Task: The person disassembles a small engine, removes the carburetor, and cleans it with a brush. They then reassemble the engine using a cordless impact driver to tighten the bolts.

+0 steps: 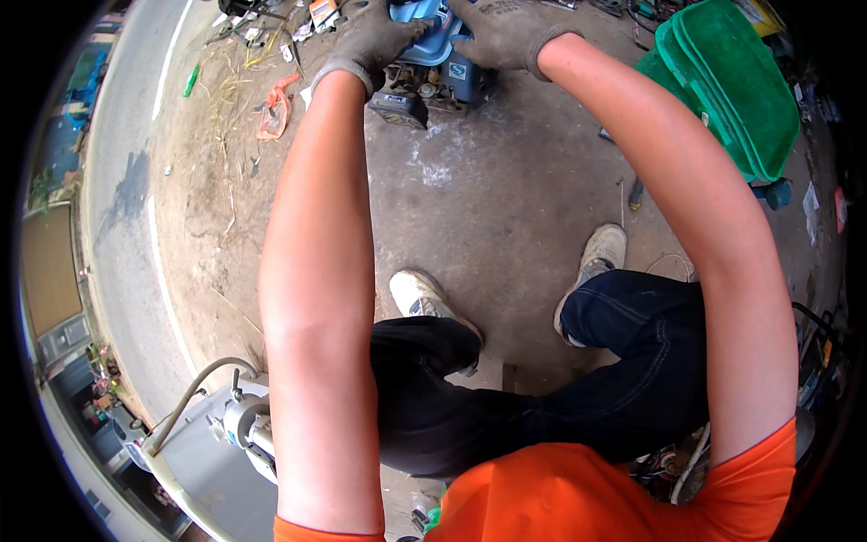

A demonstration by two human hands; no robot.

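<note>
R hand (506, 34) at engine (457, 78) (prob.), grn tub (727, 90) R.

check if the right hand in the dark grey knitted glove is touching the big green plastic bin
Apart. The head view shows brown ground between the gloved right hand and the green bin.

Bright, diffuse outdoor daylight, pale sheen on the forearms (321, 262), soft shadows on the ground (506, 199), centre fairly crisp, road (122, 266) bowed by fisheye, rim details softened, corners black.
</note>
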